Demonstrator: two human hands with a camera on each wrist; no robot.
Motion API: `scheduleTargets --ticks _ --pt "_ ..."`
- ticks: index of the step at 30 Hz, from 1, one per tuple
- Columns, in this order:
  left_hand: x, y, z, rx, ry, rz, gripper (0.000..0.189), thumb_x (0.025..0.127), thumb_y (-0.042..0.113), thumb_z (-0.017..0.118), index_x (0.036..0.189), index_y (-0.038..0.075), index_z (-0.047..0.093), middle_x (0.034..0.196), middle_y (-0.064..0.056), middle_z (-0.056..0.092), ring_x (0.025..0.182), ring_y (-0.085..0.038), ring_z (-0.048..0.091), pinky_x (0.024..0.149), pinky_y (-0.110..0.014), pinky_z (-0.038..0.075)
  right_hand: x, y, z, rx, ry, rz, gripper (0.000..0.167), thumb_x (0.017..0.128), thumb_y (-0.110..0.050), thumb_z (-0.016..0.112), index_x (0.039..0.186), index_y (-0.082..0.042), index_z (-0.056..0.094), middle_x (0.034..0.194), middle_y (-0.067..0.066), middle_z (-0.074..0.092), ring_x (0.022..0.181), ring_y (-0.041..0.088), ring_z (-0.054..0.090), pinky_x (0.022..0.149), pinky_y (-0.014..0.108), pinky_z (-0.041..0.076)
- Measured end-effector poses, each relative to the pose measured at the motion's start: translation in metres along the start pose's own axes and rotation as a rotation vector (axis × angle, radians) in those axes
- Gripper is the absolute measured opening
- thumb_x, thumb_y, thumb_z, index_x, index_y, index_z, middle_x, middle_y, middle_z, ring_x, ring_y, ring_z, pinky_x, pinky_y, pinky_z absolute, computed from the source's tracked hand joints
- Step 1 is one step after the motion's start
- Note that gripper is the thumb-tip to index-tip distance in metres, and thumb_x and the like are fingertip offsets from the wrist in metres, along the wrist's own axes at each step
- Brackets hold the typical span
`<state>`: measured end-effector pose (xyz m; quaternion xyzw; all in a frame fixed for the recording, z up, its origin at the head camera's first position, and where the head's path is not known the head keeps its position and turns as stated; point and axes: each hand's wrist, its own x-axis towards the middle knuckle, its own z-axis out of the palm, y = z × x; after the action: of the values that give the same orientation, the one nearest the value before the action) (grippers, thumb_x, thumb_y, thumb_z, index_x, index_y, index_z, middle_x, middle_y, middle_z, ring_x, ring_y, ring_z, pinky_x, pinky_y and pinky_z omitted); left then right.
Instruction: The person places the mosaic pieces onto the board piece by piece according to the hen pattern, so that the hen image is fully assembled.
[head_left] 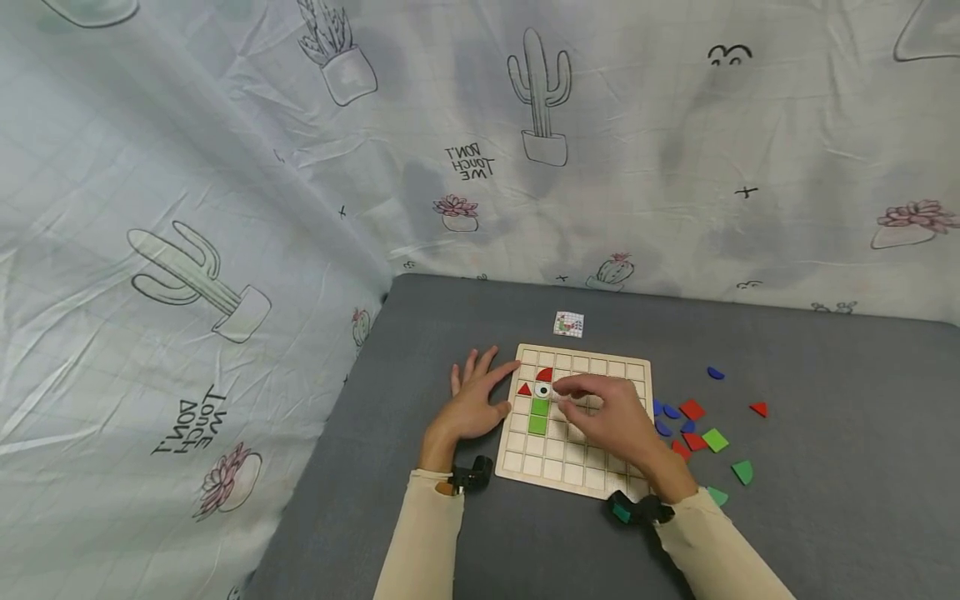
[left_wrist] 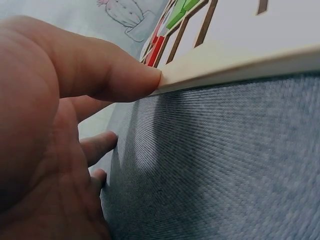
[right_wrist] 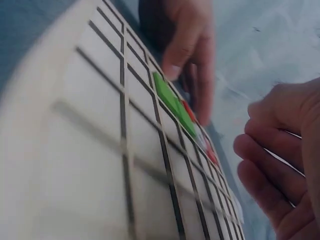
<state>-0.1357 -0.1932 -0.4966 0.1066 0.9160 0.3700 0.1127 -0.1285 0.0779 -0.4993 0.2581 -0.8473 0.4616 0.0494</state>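
Observation:
A wooden grid board (head_left: 570, 478) lies on the table. Set in its left part are a red quarter-circle (head_left: 545, 374), a red triangle (head_left: 524, 389), a white tile with a black dot (head_left: 542, 390) and two green squares (head_left: 537, 424). My left hand (head_left: 471, 408) rests at the board's left edge, fingers spread; its thumb (left_wrist: 132, 80) touches the rim in the left wrist view. My right hand (head_left: 611, 417) hovers over the board, thumb and forefinger apart beside the dotted tile. No piece shows in its loosely bent fingers (right_wrist: 270, 150).
Loose pieces lie right of the board: blue segments (head_left: 716, 373), red squares (head_left: 692, 409), a red triangle (head_left: 760, 409), a green square (head_left: 716, 440) and green quarter-circles (head_left: 742, 472). A small printed card (head_left: 568, 324) lies behind the board. Patterned cloth (head_left: 645, 167) hangs behind the grey table (head_left: 847, 467).

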Motion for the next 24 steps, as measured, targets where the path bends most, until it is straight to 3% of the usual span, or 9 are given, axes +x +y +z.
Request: scheduleTargets --ticks 4,8,12,16,24 --pt "-0.001 0.001 0.000 -0.013 0.003 -0.001 0.068 0.098 0.003 0.068 0.163 0.017 0.055 0.182 -0.019 0.021 0.171 -0.046 -0.002 0.130 -0.074 -0.011 -0.038 0.007 -0.025 -0.012 0.073 0.018 0.027 0.093 -0.009 0.086 0.119 -0.016 0.084 0.110 -0.006 0.084 0.096 0.010 0.078 0.082 0.035 0.063" --pt "-0.001 0.002 0.000 -0.013 0.005 -0.002 0.068 0.097 0.003 0.069 0.163 0.016 0.055 0.182 -0.020 0.021 0.171 -0.047 -0.001 0.130 -0.075 -0.010 -0.078 0.015 -0.051 0.009 0.169 0.026 0.035 0.088 0.003 0.087 0.116 -0.017 0.084 0.104 -0.001 0.084 0.089 0.000 0.073 0.069 0.019 0.055" --pt "-0.001 0.002 0.000 -0.004 0.008 -0.002 0.069 0.097 0.003 0.069 0.163 0.017 0.055 0.182 -0.020 0.022 0.171 -0.047 0.000 0.130 -0.075 -0.010 -0.116 0.020 -0.078 0.022 0.219 0.132 0.040 0.086 0.006 0.088 0.119 -0.015 0.084 0.108 0.000 0.084 0.100 -0.006 0.074 0.082 0.009 0.056" --pt "-0.001 0.002 0.001 -0.006 0.002 -0.003 0.069 0.097 0.004 0.068 0.163 0.017 0.055 0.182 -0.020 0.021 0.171 -0.047 -0.001 0.131 -0.074 -0.010 -0.152 0.025 -0.102 -0.010 0.286 0.268 0.039 0.087 0.006 0.088 0.122 -0.010 0.082 0.113 -0.013 0.083 0.105 -0.009 0.074 0.091 0.004 0.053" --pt "0.000 0.000 0.001 -0.001 0.006 0.000 0.068 0.098 0.004 0.069 0.163 0.017 0.055 0.182 -0.020 0.021 0.171 -0.047 -0.001 0.130 -0.074 -0.010 -0.195 0.039 -0.126 -0.162 0.422 0.463 0.031 0.091 -0.002 0.088 0.121 -0.006 0.082 0.107 -0.041 0.069 0.099 -0.025 0.064 0.083 -0.002 0.048"
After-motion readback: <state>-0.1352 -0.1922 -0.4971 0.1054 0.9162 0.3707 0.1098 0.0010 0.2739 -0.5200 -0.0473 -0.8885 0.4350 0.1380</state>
